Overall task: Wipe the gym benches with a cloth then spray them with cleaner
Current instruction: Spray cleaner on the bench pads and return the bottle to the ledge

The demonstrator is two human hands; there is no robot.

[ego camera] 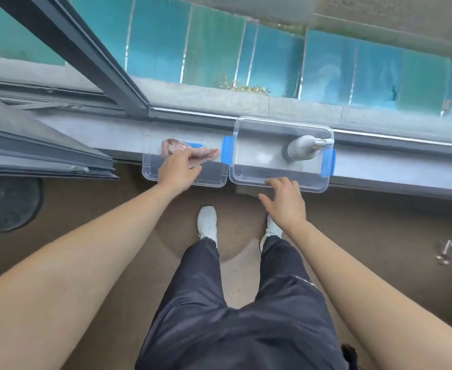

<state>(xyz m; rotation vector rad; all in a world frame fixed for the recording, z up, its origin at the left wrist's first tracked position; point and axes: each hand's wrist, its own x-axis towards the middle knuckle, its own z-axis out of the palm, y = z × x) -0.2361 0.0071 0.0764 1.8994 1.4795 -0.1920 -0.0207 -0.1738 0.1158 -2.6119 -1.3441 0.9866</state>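
Cloth [174, 148] — long axis left-right, under left hand [178, 169], grip unclear; bottle [299, 150] — just beyond right hand [286, 201], fingers loose.

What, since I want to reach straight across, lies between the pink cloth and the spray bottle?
In the head view, a blue latch and the left wall of the clear box stand between the cloth and the spray bottle.

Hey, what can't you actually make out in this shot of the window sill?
- Head view: left hand covers its own fingers, so its hold on the pink cloth is unclear.
- Head view: spray bottle in the clear box is blurred; no label readable.
- Head view: no gym benches inside the frame.
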